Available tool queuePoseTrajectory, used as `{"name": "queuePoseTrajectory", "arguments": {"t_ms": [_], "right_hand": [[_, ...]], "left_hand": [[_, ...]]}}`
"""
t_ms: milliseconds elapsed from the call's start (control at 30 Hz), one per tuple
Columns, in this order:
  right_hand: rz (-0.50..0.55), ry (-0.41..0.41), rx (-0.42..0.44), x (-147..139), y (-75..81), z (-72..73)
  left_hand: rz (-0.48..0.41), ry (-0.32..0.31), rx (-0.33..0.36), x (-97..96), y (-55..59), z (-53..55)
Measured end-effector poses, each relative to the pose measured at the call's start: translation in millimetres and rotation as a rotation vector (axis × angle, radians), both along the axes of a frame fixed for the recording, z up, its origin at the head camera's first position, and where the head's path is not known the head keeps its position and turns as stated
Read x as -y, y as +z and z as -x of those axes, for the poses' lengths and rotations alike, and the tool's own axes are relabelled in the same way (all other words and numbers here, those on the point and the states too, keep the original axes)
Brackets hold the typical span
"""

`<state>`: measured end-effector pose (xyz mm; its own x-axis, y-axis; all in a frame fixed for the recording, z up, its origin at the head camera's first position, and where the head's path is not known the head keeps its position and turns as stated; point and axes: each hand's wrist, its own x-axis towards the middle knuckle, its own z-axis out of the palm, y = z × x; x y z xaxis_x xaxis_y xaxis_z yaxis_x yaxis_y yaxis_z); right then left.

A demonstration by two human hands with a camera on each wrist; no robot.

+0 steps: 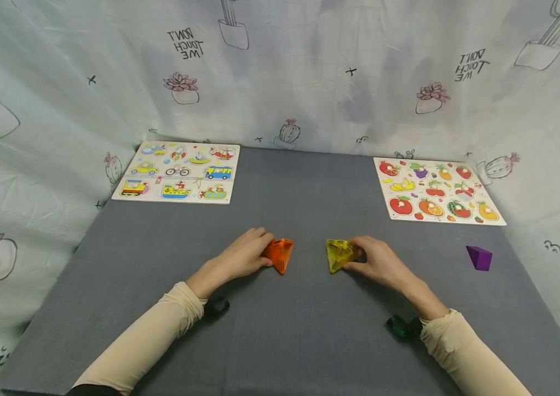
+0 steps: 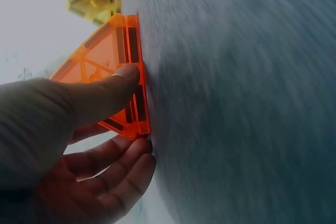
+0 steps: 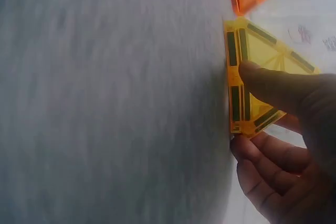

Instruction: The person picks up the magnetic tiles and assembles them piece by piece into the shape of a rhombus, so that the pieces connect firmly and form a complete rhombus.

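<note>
On the grey table, my left hand point(image 1: 246, 252) grips an orange see-through pyramid point(image 1: 281, 255) built from magnetic triangle tiles. The left wrist view shows the thumb laid over one face of the orange pyramid point(image 2: 122, 40), with the other fingers at its lower corner. My right hand point(image 1: 378, 260) holds a similar yellow pyramid point(image 1: 339, 254), its thumb on the near face of the yellow pyramid point(image 3: 270, 51) in the right wrist view. A short gap of table separates the two pyramids. Dark magnet strips line their edges.
A vehicle peg puzzle board point(image 1: 176, 172) lies at the back left, a fruit peg puzzle board point(image 1: 438, 191) at the back right. A purple wedge-shaped block point(image 1: 479, 258) sits near the table's right edge. Behind the table point(image 1: 300, 330) hangs a printed curtain point(image 1: 309, 66).
</note>
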<state>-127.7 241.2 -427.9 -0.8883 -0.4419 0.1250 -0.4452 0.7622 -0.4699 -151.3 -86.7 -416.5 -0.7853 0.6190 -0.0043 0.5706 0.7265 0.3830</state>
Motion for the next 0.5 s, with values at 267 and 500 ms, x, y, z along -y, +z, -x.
{"name": "queuePoseTrajectory", "arguments": {"t_ms": [267, 500], "right_hand": [[0.038, 0.060, -0.053, 22.4, -4.1, 1.7], [0.043, 0.076, -0.053, 30.0, -4.1, 1.7]], "left_hand": [[-0.030, -0.020, -0.008, -28.0, -5.3, 1.7], [-0.032, -0.026, 0.011, -36.0, -5.2, -0.6]]}}
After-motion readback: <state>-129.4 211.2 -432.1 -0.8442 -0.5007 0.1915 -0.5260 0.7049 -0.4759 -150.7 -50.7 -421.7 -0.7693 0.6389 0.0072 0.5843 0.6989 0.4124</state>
